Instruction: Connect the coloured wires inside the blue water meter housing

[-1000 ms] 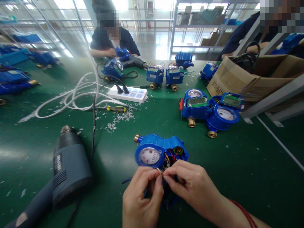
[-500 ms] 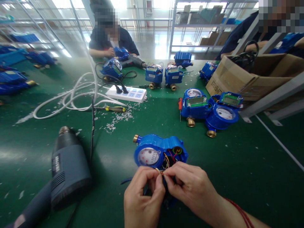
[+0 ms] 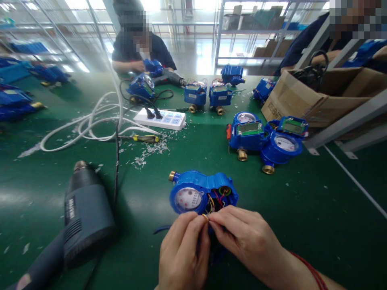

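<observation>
A blue water meter (image 3: 199, 192) lies on the green table (image 3: 302, 209) right in front of me, its cover off and coloured wires showing beside the white dial. My left hand (image 3: 183, 253) and my right hand (image 3: 244, 237) meet just below it, fingertips pinched together on the thin wires (image 3: 206, 217) that come out of the meter. A red cord circles my right wrist.
A dark heat gun (image 3: 81, 213) lies at the left. Two blue meters (image 3: 266, 139) sit at the right, more stand at the back. A white power strip (image 3: 161, 119), white cable, a yellow-handled screwdriver (image 3: 145, 138), a cardboard box (image 3: 317, 100) and two other people lie beyond.
My fingers have shifted slightly on the wires; the left fingers now stretch higher toward the pinch. The meter has stayed in place.
</observation>
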The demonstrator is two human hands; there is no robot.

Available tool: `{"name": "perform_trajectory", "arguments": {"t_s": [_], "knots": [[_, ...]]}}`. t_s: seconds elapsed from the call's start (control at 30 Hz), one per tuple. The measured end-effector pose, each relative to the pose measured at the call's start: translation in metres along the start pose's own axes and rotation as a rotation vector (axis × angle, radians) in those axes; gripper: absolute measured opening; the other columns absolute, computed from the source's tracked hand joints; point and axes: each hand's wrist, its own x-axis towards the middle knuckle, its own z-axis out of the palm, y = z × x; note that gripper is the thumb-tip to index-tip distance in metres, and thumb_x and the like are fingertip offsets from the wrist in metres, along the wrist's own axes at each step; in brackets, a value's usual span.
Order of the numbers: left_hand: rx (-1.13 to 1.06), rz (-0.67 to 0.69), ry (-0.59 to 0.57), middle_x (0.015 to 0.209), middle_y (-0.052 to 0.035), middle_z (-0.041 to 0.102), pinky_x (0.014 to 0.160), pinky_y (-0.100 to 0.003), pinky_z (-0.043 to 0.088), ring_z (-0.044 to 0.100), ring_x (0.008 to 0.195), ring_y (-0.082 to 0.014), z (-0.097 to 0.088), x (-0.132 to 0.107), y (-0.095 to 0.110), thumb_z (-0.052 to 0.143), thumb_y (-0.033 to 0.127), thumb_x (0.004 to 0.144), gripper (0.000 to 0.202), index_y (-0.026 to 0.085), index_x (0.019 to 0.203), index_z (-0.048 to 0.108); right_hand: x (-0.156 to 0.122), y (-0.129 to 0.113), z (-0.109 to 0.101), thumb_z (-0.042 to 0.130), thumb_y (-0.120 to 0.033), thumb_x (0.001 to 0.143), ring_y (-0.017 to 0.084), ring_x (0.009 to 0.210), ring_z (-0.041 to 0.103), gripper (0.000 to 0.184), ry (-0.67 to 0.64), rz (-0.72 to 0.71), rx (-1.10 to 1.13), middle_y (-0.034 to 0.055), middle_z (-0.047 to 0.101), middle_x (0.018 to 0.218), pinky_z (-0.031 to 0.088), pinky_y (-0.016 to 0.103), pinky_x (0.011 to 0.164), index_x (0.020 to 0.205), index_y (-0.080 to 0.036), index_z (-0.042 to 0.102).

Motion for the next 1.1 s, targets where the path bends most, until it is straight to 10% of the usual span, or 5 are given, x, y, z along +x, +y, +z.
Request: {"name": "perform_trajectory", "arguments": {"t_s": [0.23, 0.63, 1.1], "knots": [[0.028, 0.030, 0.020, 0.086, -0.0075, 0.061, 0.075, -0.023, 0.051, 0.060, 0.079, -0.0138, 0.004, -0.005, 0.003, 0.058, 0.005, 0.076, 0.019, 0.013, 0.094, 0.057, 0.002, -0.006, -0.002, 0.046, -0.012, 0.087, 0.013, 0.054, 0.056, 0.021, 0.015, -0.057, -0.136, 0.0010, 0.060, 0.060, 0.043, 0.025, 0.052, 0.075, -0.015, 0.062], [-0.447, -0.489, -0.134, 0.075, 0.0005, 0.057, 0.060, -0.018, 0.045, 0.057, 0.068, -0.0105, -0.002, 0.006, 0.002, 0.052, 0.019, 0.083, 0.007, 0.018, 0.078, 0.056, 0.008, 0.005, -0.009, 0.058, -0.016, 0.082, 0.009, 0.062, 0.058, 0.009, -0.084, 0.156, 0.161, 0.0002, 0.065, 0.073, 0.043, 0.018, 0.058, 0.085, -0.017, 0.067], [-0.368, -0.448, -0.080, 0.075, 0.0027, 0.057, 0.063, -0.016, 0.046, 0.057, 0.068, -0.0082, 0.001, 0.004, 0.002, 0.054, 0.018, 0.082, 0.002, 0.020, 0.082, 0.055, 0.000, 0.003, 0.003, 0.050, -0.010, 0.085, 0.012, 0.062, 0.058, 0.014, -0.044, 0.036, 0.061, 0.0014, 0.063, 0.071, 0.045, 0.021, 0.060, 0.078, -0.016, 0.061]]}}
